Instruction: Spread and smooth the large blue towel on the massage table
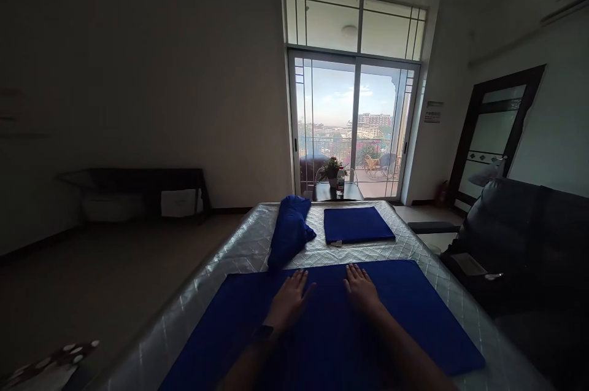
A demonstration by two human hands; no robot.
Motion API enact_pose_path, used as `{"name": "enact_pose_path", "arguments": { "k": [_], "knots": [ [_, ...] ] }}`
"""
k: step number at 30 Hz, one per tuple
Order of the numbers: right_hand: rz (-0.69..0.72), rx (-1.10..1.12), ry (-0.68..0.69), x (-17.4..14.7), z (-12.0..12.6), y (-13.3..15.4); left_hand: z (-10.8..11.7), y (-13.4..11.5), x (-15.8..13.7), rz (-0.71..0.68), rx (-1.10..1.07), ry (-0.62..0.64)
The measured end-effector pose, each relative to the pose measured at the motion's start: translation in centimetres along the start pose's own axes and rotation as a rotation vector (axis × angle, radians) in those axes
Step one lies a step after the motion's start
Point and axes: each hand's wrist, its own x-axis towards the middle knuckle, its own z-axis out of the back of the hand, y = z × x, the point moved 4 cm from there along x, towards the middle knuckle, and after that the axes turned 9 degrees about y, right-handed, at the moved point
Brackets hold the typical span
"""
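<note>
A large blue cloth (pixel 405 299) lies spread over the near part of a quilted, silvery mattress (pixel 239 250). My left hand (pixel 291 299) rests flat on the cloth near its far edge, fingers stretched forward and thumb apart; a dark band circles that wrist. To its right, my right hand (pixel 361 288) also lies flat on the cloth with the fingers extended. Just beyond my left hand is a bunched blue cloth (pixel 291 228). Past my right hand lies a neatly folded blue cloth (pixel 359 224) with a small white tag at its near edge.
Beyond the mattress, a small dark table (pixel 352 192) bears a potted plant (pixel 332 171) and a bottle (pixel 340 182) before a glass sliding door (pixel 386 115). A black armchair (pixel 519 237) stands close on the right. A low dark bench (pixel 138 179) is along the left wall.
</note>
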Motion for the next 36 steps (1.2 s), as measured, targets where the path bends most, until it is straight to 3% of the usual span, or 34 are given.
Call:
{"name": "enact_pose_path", "arguments": {
  "k": [5, 8, 11, 14, 19, 26, 29, 32, 36],
  "knots": [
    [-0.191, -0.053, -0.038, -2.5, 2.8, -10.9, 1.3, 9.2, -3.1, -0.035, 0.009, 0.065],
    [-0.303, -0.079, -0.052, -4.1, 3.9, -16.8, 2.4, 14.0, -4.4, 0.138, -0.016, 0.033],
    [-0.385, -0.083, -0.060, -4.4, 3.7, -20.0, 3.3, 17.3, -5.3, 0.344, -0.018, 0.012],
    [-0.430, -0.081, -0.070, -3.8, 2.8, -21.3, 3.5, 18.4, -5.8, 0.435, -0.022, 0.031],
    [-0.418, -0.097, -0.113, -2.8, 1.9, -22.0, 3.4, 18.2, -5.8, 0.453, -0.013, 0.052],
    [-0.417, -0.106, -0.100, -3.0, 1.6, -22.2, 3.6, 18.0, -5.9, 0.439, 0.020, -0.023],
    [-0.423, -0.117, -0.122, -3.5, 2.4, -21.6, 4.2, 16.8, -6.3, 0.443, 0.074, -0.085],
    [-0.363, -0.168, -0.159, -3.5, 3.9, -18.4, 4.8, 13.1, -6.0, 0.317, 0.072, -0.129],
    [-0.115, -0.132, -0.152, -2.3, 4.2, -8.2, 3.9, 4.6, -3.8, 0.050, 0.024, -0.064]
  ]
}}
